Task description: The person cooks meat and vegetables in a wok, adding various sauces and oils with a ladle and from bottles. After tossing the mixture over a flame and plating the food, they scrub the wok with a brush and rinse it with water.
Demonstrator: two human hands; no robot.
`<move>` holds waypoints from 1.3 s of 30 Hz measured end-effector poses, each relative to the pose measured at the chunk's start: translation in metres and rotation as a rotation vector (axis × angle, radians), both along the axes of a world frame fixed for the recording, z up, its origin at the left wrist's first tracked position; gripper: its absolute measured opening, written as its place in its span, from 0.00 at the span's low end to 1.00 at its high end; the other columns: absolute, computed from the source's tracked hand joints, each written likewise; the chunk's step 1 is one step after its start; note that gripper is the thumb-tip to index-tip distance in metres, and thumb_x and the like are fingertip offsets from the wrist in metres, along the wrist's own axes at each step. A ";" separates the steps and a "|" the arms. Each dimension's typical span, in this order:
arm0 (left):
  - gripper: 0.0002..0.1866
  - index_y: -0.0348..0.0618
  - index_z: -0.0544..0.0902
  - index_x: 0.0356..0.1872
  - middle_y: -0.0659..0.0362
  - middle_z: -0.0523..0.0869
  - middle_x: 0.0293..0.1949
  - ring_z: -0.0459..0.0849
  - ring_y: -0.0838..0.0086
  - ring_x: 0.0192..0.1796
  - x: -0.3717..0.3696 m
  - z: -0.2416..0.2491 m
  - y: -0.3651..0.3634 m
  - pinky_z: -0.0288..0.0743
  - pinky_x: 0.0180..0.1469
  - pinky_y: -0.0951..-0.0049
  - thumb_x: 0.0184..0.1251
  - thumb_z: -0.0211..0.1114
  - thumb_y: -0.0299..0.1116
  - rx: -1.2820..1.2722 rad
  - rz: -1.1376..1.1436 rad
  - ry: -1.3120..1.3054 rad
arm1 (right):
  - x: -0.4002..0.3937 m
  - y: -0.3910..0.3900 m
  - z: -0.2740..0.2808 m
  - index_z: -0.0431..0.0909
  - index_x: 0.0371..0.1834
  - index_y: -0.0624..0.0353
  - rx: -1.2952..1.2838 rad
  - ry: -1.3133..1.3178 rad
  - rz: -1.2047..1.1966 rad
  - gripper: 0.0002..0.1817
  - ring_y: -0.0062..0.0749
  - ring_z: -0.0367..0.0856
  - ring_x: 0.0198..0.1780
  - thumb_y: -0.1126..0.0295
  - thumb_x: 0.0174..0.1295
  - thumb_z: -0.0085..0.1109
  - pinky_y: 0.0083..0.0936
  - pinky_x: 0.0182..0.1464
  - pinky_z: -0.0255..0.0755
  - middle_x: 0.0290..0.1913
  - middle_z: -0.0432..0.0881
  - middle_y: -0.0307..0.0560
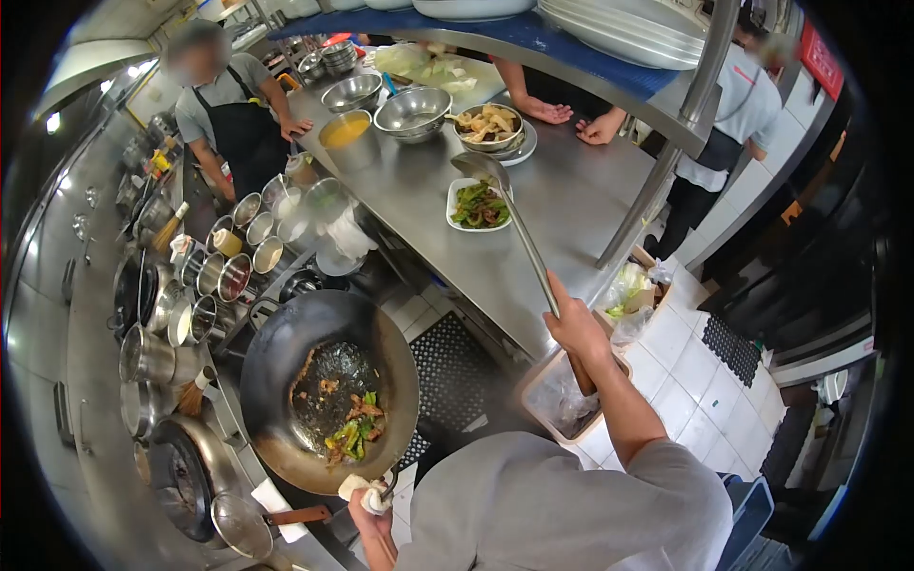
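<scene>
My right hand (pixel 577 328) is closed round the handle of a long metal ladle (pixel 529 243). The ladle's bowl hangs at the far rim of a square white dish (pixel 455 221), which holds stir-fried greens with brown pieces (pixel 481 206). Lower left, my left hand (pixel 373 521) grips the handle of a large dark wok (pixel 271 371) through a folded white cloth (pixel 360 490). Tilted toward me, the wok has a small heap of greens and meat (pixel 357 428) at its near side and an oily film across its bottom.
On the steel counter (pixel 428 228) stand metal bowls (pixel 412 114), a pot of yellow liquid (pixel 347 138) and a bowl of fried pieces (pixel 487 126). Seasoning pots (pixel 233 276) line the left. A person (pixel 228 114) stands across; another's hands (pixel 571 119) rest on the counter. A bin (pixel 571 400) sits below.
</scene>
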State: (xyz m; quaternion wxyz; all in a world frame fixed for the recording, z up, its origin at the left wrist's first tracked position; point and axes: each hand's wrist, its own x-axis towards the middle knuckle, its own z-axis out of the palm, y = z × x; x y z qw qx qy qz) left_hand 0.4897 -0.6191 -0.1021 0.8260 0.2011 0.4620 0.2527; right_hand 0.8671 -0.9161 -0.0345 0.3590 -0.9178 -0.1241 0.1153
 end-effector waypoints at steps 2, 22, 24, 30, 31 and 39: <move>0.13 0.37 0.74 0.39 0.51 0.80 0.34 0.82 0.60 0.34 -0.003 -0.006 0.003 0.82 0.39 0.64 0.50 0.55 0.23 0.006 -0.016 0.023 | 0.001 0.003 0.005 0.48 0.76 0.54 0.003 0.014 -0.011 0.43 0.71 0.76 0.47 0.72 0.57 0.58 0.53 0.52 0.68 0.40 0.78 0.78; 0.12 0.35 0.77 0.41 0.56 0.83 0.34 0.84 0.69 0.34 -0.009 -0.025 0.021 0.81 0.37 0.70 0.54 0.57 0.22 0.130 -0.276 0.021 | -0.169 0.136 0.008 0.53 0.76 0.51 0.288 0.799 0.413 0.39 0.17 0.64 0.18 0.79 0.62 0.55 0.19 0.19 0.63 0.26 0.69 0.35; 0.12 0.35 0.77 0.41 0.56 0.82 0.34 0.84 0.71 0.33 -0.012 -0.034 0.023 0.80 0.36 0.71 0.54 0.56 0.22 0.155 -0.292 0.013 | -0.188 0.149 0.006 0.52 0.77 0.50 0.199 0.692 0.568 0.39 0.19 0.68 0.19 0.77 0.62 0.56 0.20 0.20 0.65 0.29 0.74 0.40; 0.08 0.39 0.76 0.36 0.59 0.79 0.31 0.82 0.73 0.31 -0.028 -0.045 0.030 0.78 0.34 0.72 0.55 0.54 0.21 0.134 -0.279 -0.039 | -0.207 0.113 0.080 0.49 0.77 0.52 -0.200 0.728 0.763 0.41 0.31 0.77 0.20 0.71 0.61 0.57 0.26 0.25 0.73 0.39 0.82 0.59; 0.08 0.39 0.76 0.36 0.60 0.79 0.31 0.81 0.74 0.31 -0.027 -0.043 0.030 0.77 0.33 0.72 0.55 0.54 0.20 0.126 -0.272 -0.022 | -0.203 0.109 0.076 0.49 0.77 0.52 -0.124 0.694 0.691 0.40 0.29 0.76 0.18 0.70 0.62 0.56 0.26 0.23 0.73 0.35 0.81 0.56; 0.08 0.41 0.74 0.38 0.61 0.78 0.33 0.81 0.74 0.32 0.015 -0.084 0.020 0.77 0.34 0.71 0.56 0.55 0.21 0.310 -0.146 0.040 | -0.199 0.129 0.015 0.51 0.75 0.55 0.210 1.138 0.420 0.35 0.17 0.63 0.16 0.71 0.65 0.54 0.20 0.14 0.62 0.23 0.66 0.36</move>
